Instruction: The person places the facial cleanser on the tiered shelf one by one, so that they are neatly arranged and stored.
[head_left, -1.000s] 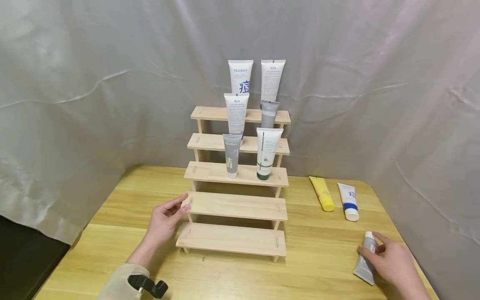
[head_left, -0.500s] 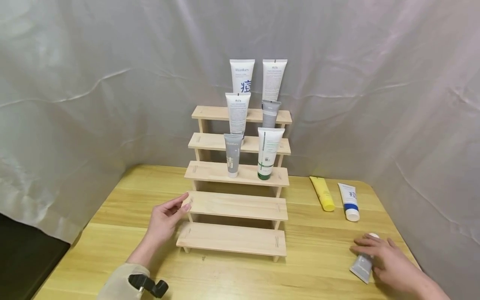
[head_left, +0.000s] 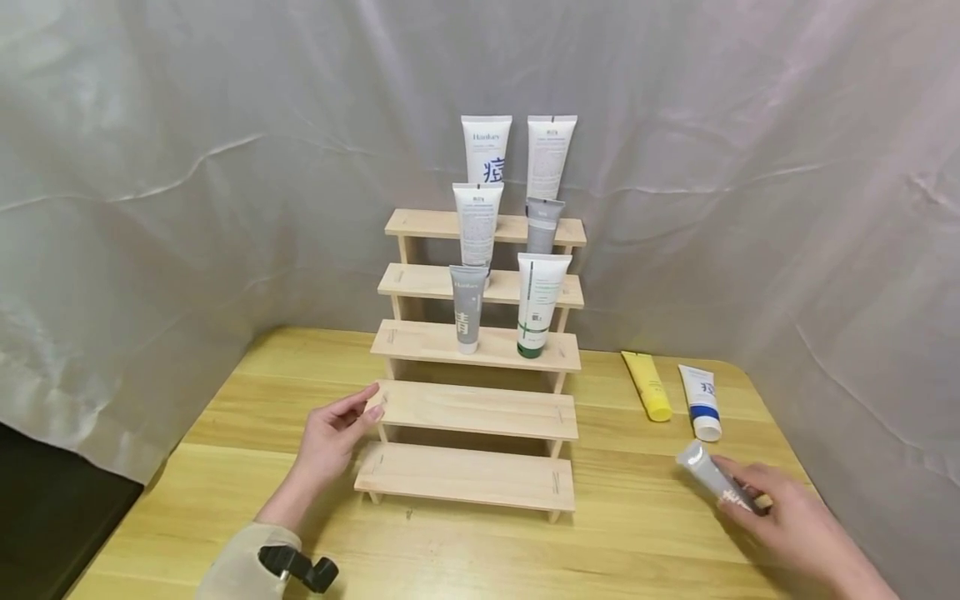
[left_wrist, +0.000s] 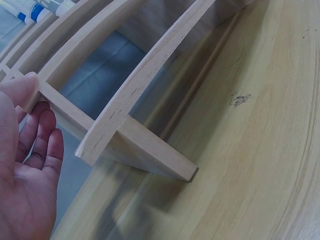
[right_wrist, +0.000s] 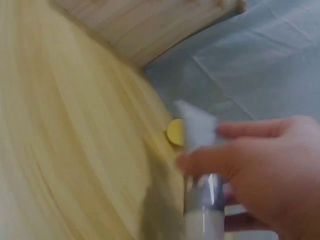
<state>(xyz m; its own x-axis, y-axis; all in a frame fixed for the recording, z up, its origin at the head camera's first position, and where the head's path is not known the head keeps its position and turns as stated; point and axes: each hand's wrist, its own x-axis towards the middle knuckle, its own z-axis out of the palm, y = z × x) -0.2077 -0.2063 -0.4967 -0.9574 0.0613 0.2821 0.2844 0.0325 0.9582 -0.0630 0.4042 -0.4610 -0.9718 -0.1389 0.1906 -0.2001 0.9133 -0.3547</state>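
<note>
At the right of the table, my right hand (head_left: 787,517) grips a grey squeeze tube (head_left: 707,472) between thumb and fingers. Its flat crimped end points up and left, clear of the wood; the right wrist view shows a white cap (right_wrist: 205,225) at the lower end. My left hand (head_left: 327,440) pinches the left end of the second-lowest step of a wooden tiered rack (head_left: 472,410), thumb on top and fingers below in the left wrist view. On the upper three steps several tubes stand upright, among them a grey tube (head_left: 468,308) and a white-and-green tube (head_left: 542,300).
Behind the right hand, a yellow tube (head_left: 647,386) and a white tube with a blue band (head_left: 699,396) lie on the wooden table (head_left: 645,533). A grey curtain (head_left: 300,167) hangs close around the back and sides.
My right hand has lifted the grey tube from the table and turned it, so its crimped end now points up and left instead of toward me. The left hand stays on the rack.
</note>
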